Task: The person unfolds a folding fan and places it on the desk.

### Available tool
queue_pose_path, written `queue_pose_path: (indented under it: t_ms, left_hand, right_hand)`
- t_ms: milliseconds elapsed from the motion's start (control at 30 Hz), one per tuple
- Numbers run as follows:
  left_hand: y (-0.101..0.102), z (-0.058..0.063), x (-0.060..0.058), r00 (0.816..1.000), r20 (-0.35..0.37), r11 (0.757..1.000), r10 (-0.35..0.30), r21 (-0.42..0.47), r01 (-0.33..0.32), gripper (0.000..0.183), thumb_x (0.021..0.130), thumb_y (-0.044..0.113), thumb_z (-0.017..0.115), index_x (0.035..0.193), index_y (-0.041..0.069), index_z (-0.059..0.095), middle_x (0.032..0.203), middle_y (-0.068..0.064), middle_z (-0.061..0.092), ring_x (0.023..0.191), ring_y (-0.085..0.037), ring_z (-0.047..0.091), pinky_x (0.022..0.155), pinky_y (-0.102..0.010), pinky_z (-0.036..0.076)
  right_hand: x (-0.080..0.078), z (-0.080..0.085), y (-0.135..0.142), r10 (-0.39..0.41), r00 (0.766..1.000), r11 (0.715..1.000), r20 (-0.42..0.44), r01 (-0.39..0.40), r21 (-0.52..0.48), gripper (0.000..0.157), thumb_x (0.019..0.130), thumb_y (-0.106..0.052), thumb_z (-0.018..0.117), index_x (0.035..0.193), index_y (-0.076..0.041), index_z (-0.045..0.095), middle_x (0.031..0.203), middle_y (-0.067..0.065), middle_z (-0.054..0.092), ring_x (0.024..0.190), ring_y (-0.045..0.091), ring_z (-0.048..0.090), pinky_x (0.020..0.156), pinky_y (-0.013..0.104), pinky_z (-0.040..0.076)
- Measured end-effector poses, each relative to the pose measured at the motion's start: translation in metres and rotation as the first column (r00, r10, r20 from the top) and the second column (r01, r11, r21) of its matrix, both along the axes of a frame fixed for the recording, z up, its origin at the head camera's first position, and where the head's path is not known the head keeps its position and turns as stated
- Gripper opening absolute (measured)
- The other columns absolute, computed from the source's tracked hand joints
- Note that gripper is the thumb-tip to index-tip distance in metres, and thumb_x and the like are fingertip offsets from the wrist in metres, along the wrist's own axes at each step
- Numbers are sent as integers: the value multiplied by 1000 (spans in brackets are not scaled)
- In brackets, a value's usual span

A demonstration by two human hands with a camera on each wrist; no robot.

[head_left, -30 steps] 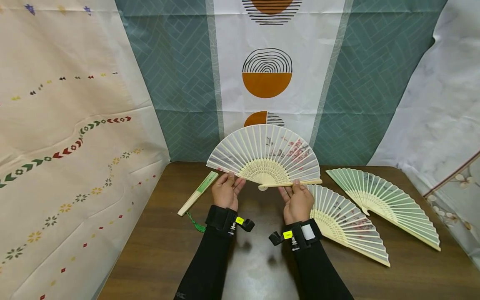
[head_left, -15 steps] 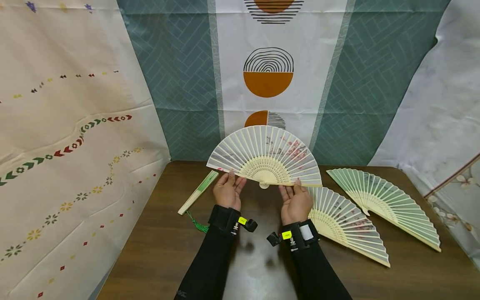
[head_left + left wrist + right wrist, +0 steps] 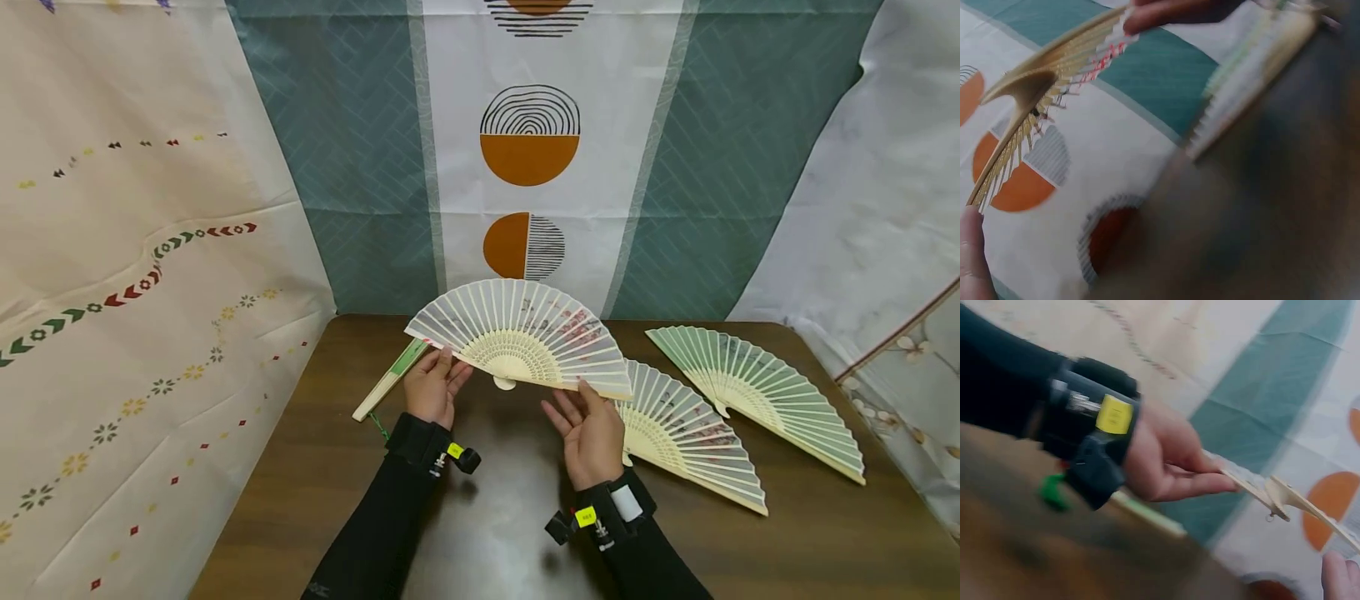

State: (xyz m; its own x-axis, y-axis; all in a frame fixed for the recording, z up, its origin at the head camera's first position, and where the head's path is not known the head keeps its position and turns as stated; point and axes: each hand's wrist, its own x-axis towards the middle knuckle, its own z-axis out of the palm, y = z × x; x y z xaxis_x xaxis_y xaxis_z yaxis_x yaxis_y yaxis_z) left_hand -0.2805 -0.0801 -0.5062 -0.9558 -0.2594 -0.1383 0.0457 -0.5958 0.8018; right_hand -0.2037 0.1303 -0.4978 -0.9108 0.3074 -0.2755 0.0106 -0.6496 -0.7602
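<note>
Holding above the tabletop [image 3: 255, 517] a white blossom-printed folding fan [image 3: 517, 350], just lowered and tilted right-end-down; fully spread, so apparently done with unfolding. Pinching its left end with fingers of the left hand [image 3: 431, 396], its right end with the right hand [image 3: 595, 446].

Wrist pics blurry; glare on tbl [image 3: 498, 537].
</note>
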Motion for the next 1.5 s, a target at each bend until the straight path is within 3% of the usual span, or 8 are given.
queue_pose_path:
  t_ms: [233,533,733,833,1000,1133,1267,1500]
  left_hand:
    - [-34,-23,32,981,124,974,-153,-147,170,19,117,3,60,127,-13,66,93,-3,71,73,-9,81,74,-23,72]
    - [-54,-33,60,938,227,922,-260,-229,311,24,117,3,61,131,-17,62,90,-2,75,74,-8,81,73,-22,72]
    - [-62,-29,69,918,263,889,-297,-274,366,29,117,3,62,136,-19,60,88,-4,75,72,-8,79,71,-22,71]
    - [-64,-29,74,903,296,869,-311,-297,396,30,117,3,62,137,-19,60,91,-5,75,73,-9,79,70,-23,72]
    - [-63,-30,83,871,351,827,-343,-327,457,28,117,4,63,135,-16,63,93,-7,78,76,-11,80,70,-26,73]
    - [-61,-31,88,838,383,787,-389,-335,518,26,116,3,63,132,-18,64,91,-7,79,77,-12,81,70,-26,73]
    - [-57,-29,88,811,408,742,-419,-362,565,23,114,0,65,128,-18,67,89,-7,79,75,-12,81,71,-27,73]
    - [-49,-26,83,780,437,673,-448,-410,616,21,112,4,70,120,-16,73,86,-5,79,71,-11,80,68,-26,72]
  right_hand:
    - [55,-25,-6,143,981,987,131,-151,53,39,124,-31,51,153,-5,48,120,5,66,112,14,84,96,40,75]
    - [98,-36,0,273,936,954,221,-294,67,48,124,-35,47,157,-1,43,123,3,72,110,11,82,99,42,74]
    - [116,-42,6,315,918,942,239,-334,39,36,125,-31,44,145,-2,48,118,0,79,108,11,82,99,43,74]
    - [125,-45,9,326,915,939,239,-343,31,39,125,-31,43,148,0,48,117,-2,79,108,10,81,99,40,73]
    - [138,-49,14,359,901,928,244,-373,13,48,126,-31,37,159,4,36,117,-3,79,107,7,80,101,40,73]
    - [148,-50,22,379,891,922,252,-386,-19,43,126,-30,37,152,4,41,115,-4,81,106,7,81,102,42,73]
    - [155,-50,31,397,882,916,254,-398,-49,37,126,-29,35,143,1,50,113,-4,83,106,8,82,102,42,73]
    - [159,-47,43,395,880,917,265,-393,-60,40,127,-28,30,150,2,42,113,-4,84,106,7,82,101,43,73]
